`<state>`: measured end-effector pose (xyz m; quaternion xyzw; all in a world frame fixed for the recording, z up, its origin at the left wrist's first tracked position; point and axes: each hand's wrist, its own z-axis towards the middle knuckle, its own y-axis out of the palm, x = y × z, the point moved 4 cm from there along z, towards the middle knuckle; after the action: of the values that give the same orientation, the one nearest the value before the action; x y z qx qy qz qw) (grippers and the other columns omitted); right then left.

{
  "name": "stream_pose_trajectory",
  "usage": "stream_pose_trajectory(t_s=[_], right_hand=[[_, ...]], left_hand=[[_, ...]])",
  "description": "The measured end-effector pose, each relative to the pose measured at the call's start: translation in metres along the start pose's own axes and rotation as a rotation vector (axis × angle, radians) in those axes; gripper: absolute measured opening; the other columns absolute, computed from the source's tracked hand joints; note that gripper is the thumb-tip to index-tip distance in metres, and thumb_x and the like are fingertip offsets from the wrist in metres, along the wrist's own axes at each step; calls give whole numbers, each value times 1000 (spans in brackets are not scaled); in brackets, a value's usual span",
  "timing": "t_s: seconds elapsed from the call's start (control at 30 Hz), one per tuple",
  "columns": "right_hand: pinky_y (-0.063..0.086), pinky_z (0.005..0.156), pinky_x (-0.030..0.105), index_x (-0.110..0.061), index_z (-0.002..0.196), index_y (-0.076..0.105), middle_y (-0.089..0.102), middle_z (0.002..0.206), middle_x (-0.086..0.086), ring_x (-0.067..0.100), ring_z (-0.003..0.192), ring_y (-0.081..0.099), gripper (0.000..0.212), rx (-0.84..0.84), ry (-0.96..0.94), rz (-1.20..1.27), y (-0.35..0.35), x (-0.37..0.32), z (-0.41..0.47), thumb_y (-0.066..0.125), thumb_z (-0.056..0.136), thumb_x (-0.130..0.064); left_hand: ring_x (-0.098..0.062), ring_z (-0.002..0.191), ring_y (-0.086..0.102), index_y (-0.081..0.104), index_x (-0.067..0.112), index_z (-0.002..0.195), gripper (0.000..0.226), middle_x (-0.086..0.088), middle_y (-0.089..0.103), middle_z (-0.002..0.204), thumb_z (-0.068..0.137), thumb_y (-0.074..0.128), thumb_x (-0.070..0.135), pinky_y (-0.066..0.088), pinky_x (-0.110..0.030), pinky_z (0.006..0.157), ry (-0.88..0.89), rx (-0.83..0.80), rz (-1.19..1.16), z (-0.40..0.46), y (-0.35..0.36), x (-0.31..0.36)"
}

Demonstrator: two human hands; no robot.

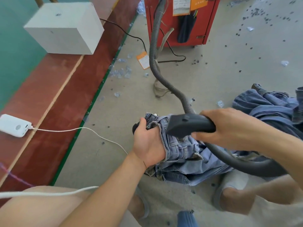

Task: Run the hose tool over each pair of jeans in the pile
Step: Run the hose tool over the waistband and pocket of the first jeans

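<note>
One pair of jeans is being worked on, bunched up over the person's lap just above the floor, while a heap of further jeans lies on the floor to the right, near the right forearm. How many pairs that heap holds cannot be counted, since the folds run together.

Both hands are busy. The left hand curls round the waistband end of the jeans, thumb on top, gathering the cloth into a wad. The right hand grips the handle of the hose tool, whose dark flat head sits on the denim just beside the left hand. One ribbed hose runs from the tool up to one red machine at the back.

Denim of this kind is judged soft and floppy but fairly heavy and thick at the seams; it will sag and fold unless held taut, so the waistband or a hem is the sensible place to take hold. The tool looks rigid and light, though the hose probably drags and resists sharp turns.

Also in view: one white box, one small white device with its cable, and many scattered dark bits on the floor.
</note>
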<state>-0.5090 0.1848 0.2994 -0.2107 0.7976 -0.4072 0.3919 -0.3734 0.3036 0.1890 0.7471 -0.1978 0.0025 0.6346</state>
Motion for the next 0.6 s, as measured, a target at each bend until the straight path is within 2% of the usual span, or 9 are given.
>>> stream_pose_trajectory(t_s=[0.03, 0.1, 0.2, 0.3, 0.37, 0.43, 0.53, 0.6], right_hand=[[44, 54, 10, -44, 84, 57, 63, 77, -35, -10, 67, 61, 23, -39, 1, -28, 6, -2, -2, 62, 82, -66], [42, 50, 16, -42, 85, 57, 65, 69, -17, -1, 61, 62, 24, -27, 6, -50, 19, -6, 5, 64, 84, -64], [46, 57, 26, -35, 99, 57, 61, 75, -14, 5, 65, 60, 25, 151, 59, -5, 17, -5, 22, 64, 91, -58], [37, 52, 23, -36, 94, 55, 59, 72, -16, 1, 63, 56, 23, 248, 66, -12, -5, 13, 21, 64, 91, -57], [37, 52, 21, -40, 90, 52, 60, 68, -17, 0, 60, 57, 23, 215, 18, -26, -13, 24, 11, 64, 87, -60], [44, 54, 23, -43, 99, 53, 63, 69, -19, -1, 62, 60, 25, 161, -41, -64, -10, 27, 3, 64, 85, -61], [52, 58, 34, -44, 109, 48, 62, 74, -17, 3, 63, 58, 31, 80, -104, -228, 12, 21, 1, 59, 85, -61], [50, 58, 38, -43, 108, 41, 61, 82, -13, 16, 70, 61, 30, 40, -125, -329, 28, 15, 5, 52, 87, -61]], left_hand=[[-44, 155, 18, 21, 3, 161, 107, -27, 20, 166, 93, 13, 84, 2, -58, 127, 5, 23, 13, 1, -3, 2], [-43, 153, 25, 25, -1, 159, 105, -29, 27, 163, 95, 17, 82, 10, -55, 128, 20, 60, 16, 2, -10, 3], [-45, 149, 31, 27, -3, 158, 105, -30, 30, 161, 96, 17, 81, 19, -58, 125, 25, 31, -11, 3, -11, 6], [-48, 148, 31, 27, -8, 156, 103, -33, 31, 159, 98, 21, 77, 20, -61, 124, 12, 124, 51, 4, -15, 25], [-51, 145, 36, 30, -12, 153, 99, -37, 38, 154, 101, 24, 71, 26, -61, 119, 72, 250, 31, 2, -23, 43], [-53, 143, 37, 33, -16, 149, 95, -41, 41, 149, 102, 29, 66, 27, -61, 117, 134, 342, -28, -1, -28, 57], [-56, 136, 42, 36, -22, 144, 92, -45, 43, 144, 103, 31, 60, 31, -62, 112, 163, 359, -91, 0, -23, 61], [-57, 131, 46, 37, -23, 140, 89, -46, 44, 142, 103, 32, 57, 35, -63, 105, 172, 326, -124, 4, -18, 60]])
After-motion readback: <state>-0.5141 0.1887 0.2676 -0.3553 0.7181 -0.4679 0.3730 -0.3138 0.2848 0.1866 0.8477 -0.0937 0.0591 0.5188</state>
